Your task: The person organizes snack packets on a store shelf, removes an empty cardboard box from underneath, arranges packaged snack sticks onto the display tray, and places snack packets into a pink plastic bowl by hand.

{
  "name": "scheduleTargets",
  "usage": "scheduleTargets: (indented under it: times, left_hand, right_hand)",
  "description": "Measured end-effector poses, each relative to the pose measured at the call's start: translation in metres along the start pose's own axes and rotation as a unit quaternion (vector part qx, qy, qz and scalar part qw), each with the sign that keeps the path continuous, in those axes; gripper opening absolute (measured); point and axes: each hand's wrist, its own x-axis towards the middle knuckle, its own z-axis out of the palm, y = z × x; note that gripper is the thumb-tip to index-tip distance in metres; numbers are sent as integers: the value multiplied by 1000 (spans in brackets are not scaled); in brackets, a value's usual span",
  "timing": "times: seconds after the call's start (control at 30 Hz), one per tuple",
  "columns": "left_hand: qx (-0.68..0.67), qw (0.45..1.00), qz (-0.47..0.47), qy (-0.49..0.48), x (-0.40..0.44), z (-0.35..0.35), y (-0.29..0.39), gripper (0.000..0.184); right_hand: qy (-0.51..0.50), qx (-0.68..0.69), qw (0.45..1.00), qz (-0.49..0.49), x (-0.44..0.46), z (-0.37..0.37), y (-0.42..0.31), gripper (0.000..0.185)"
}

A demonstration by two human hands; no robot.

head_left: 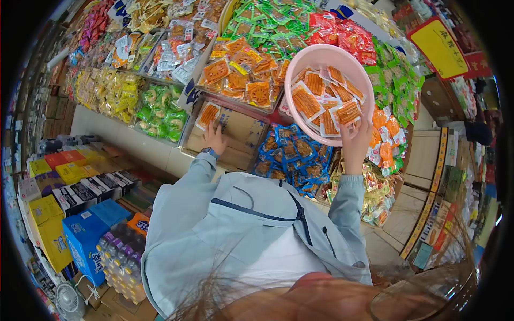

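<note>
My left hand point(215, 141), wearing a dark wristwatch, reaches into a bin point(235, 134) with a bare brown cardboard bottom. Its fingers are spread, with the tips close to a flat clear packet of orange-brown snack strips point(208, 114); whether they touch it I cannot tell. On the right, a round pink basin point(300, 59) contains several similar packets point(307, 101). My right hand point(357, 136) crosses the basin's near rim, its fingers closed at the lower edge of a snack packet point(348, 112).
Bins around hold orange lattice-shaped snacks point(235, 75), blue packets point(294, 150), green packets point(163, 109) and red packets point(348, 43). A yellow sign point(439, 48) stands at upper right. Drink bottles point(120, 257) and stacked cartons point(83, 235) sit at lower left.
</note>
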Motion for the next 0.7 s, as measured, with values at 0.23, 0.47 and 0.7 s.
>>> scheduleTargets:
  times: [0.23,0.47,0.7]
  left_hand:
    - [-61,996,72,0,-79,8,21,70]
    - [-80,993,80,30,-104,24,18,69]
    - [-57,996,51,40,-76,15,4,67]
  right_hand:
    - [-7,-12,997,73,9,49,22,68]
    - [-38,437,854,278,11,42,38,40]
    - [12,438,842,316,3,53,65,31]
